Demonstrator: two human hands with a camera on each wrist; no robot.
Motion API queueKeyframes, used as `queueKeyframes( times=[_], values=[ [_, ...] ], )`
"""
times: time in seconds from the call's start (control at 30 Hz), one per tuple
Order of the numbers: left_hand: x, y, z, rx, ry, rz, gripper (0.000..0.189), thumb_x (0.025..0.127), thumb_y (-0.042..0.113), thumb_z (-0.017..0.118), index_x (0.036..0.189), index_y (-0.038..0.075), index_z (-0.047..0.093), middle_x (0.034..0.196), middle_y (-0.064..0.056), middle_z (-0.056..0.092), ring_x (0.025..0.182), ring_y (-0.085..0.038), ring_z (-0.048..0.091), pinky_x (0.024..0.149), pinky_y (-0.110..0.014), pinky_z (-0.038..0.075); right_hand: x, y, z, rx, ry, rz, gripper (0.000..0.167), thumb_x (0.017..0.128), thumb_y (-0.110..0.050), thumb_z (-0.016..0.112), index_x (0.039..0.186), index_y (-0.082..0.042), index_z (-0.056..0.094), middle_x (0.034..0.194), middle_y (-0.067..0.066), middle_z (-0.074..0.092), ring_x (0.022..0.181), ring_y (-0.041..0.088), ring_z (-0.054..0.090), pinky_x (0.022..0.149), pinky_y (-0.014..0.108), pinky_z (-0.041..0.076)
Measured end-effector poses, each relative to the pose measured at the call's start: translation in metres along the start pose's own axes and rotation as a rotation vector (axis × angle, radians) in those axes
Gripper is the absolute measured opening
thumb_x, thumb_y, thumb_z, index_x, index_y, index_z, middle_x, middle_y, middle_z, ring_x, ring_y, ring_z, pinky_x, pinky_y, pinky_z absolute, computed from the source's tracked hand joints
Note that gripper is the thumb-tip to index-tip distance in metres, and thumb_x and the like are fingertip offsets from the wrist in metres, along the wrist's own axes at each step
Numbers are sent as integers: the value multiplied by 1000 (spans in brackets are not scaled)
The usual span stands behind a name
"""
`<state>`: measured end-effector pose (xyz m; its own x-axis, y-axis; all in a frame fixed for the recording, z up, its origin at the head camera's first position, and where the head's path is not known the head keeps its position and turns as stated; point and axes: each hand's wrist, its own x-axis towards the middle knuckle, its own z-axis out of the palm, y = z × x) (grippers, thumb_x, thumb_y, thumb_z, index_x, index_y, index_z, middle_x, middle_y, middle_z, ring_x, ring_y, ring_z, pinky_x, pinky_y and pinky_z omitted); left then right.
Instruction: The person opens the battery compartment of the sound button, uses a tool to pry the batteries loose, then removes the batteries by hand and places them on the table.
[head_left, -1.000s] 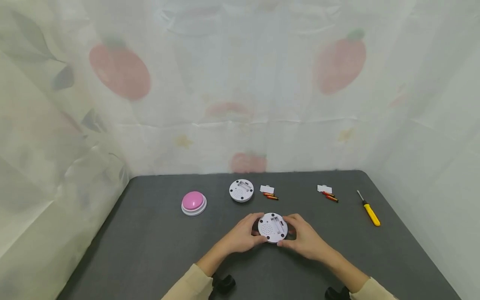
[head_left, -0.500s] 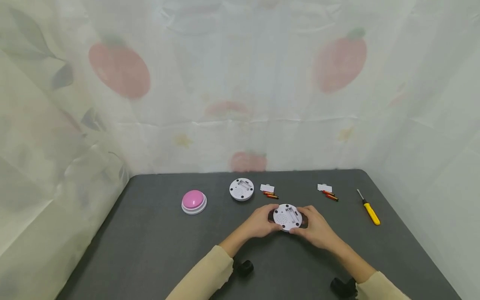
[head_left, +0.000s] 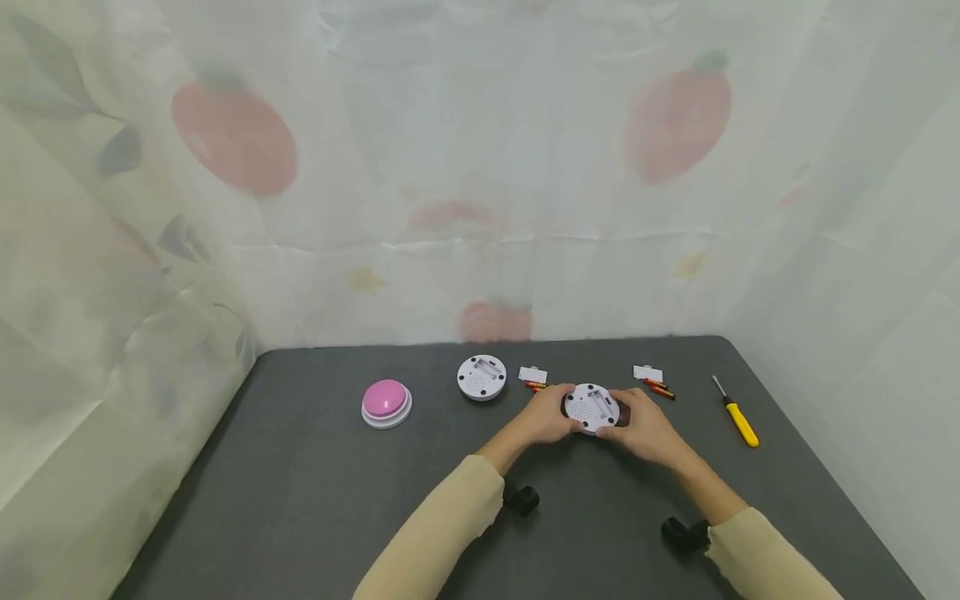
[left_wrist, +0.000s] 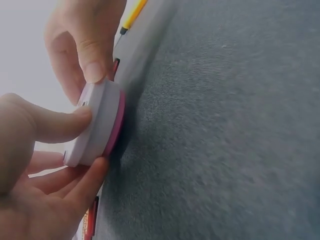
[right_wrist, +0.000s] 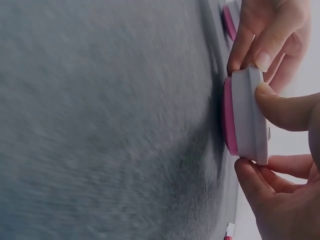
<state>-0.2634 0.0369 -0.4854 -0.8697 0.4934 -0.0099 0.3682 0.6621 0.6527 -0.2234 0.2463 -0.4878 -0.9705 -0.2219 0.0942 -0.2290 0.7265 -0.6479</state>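
Both hands hold a round white push button (head_left: 592, 410) upside down, its underside with an open battery slot and small dark feet facing up. Its pink dome (right_wrist: 229, 115) points down, close over the dark table. My left hand (head_left: 549, 415) grips the left side of the rim, thumb on the underside edge and fingers beneath. On the opposite side, my right hand (head_left: 651, 427) pinches the rim in the same way. The left wrist view shows the white casing (left_wrist: 100, 120) between the thumbs and fingers of both hands.
Another upturned push button (head_left: 482, 378) lies behind and left; a pink-domed one (head_left: 386, 402) sits upright farther left. White battery covers (head_left: 533, 375) (head_left: 648, 373) lie at the back with red-and-black batteries (head_left: 660, 390). A yellow-handled screwdriver (head_left: 742, 423) rests at the right. A curtain (head_left: 480, 167) hangs behind the table.
Both hands have carried the push button rightward and away from the body, to between the two battery groups. The left hand now partly covers the nearer batteries. The other things stay put.
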Motion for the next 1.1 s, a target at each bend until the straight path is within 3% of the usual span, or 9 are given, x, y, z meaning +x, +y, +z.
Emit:
queueKeyframes(
  times=[0.27, 0.5, 0.87, 1.1],
  values=[
    [22, 8, 6, -12, 16, -73, 68, 91, 20, 75, 151, 5, 46, 150, -13, 50, 140, -26, 44, 113, -39, 34, 20, 14, -7, -67, 50, -38, 69, 83, -14, 83, 135, 19, 50, 119, 29, 56, 104, 39, 59, 91, 53, 48],
    [34, 12, 10, 7, 37, -116, 68, 91, 18, 74, 151, 5, 45, 149, -13, 51, 138, -25, 46, 112, -37, 36, 30, 17, -9, -86, 25, -36, 68, 86, -13, 79, 136, 20, 48, 122, 33, 54, 105, 40, 56, 91, 56, 45],
    [41, 20, 17, 30, 96, -139, 68, 89, 15, 73, 150, 1, 45, 142, -15, 53, 129, -24, 51, 109, -34, 39, 36, 20, -13, -89, 11, -14, 68, 88, -10, 75, 139, 21, 43, 129, 37, 50, 110, 43, 54, 95, 58, 43],
    [42, 20, 20, 77, 121, -151, 69, 91, 21, 74, 151, 2, 45, 141, -14, 54, 129, -24, 52, 108, -33, 40, 36, 22, -13, -25, 28, -33, 67, 88, -5, 74, 138, 25, 41, 124, 37, 49, 105, 43, 59, 90, 53, 49]
  ],
)
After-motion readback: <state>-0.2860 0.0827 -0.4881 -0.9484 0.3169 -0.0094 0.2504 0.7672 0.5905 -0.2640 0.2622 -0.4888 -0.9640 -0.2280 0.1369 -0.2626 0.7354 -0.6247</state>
